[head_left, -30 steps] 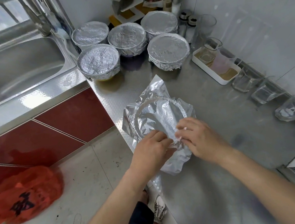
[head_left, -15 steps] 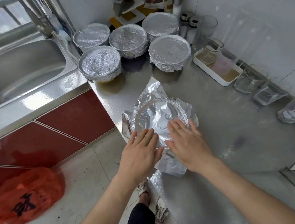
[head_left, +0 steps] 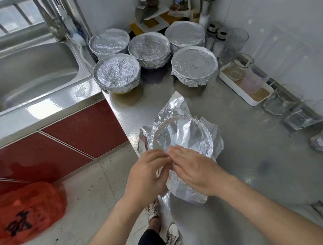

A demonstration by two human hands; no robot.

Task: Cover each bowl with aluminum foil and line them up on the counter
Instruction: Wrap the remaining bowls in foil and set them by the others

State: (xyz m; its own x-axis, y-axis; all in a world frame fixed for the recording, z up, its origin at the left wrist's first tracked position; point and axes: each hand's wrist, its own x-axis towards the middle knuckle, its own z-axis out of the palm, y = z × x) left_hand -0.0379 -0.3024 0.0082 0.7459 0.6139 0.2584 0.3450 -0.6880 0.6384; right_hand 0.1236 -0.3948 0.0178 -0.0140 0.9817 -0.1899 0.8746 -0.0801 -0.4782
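Foil-covered bowls (head_left: 194,65), five; sixth bowl (head_left: 181,136) under both hands (head_left: 196,170).

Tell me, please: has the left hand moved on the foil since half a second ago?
Yes. The left hand slid toward the near foil edge, away from the five covered bowls.

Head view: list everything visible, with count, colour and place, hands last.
Covered bowls: five, silver foil tops, counter's far end.
Bowl being wrapped: one, loose silver foil, near edge.
Counter: one, steel.
Sink: one, steel, far left.
Tray: one, white, by right wall.
Glasses: several, clear, along right wall.
Bag: one, orange, on floor.
Cabinet fronts: red, under sink.
Left hand: on foil's near edge.
Right hand: flat on foil.
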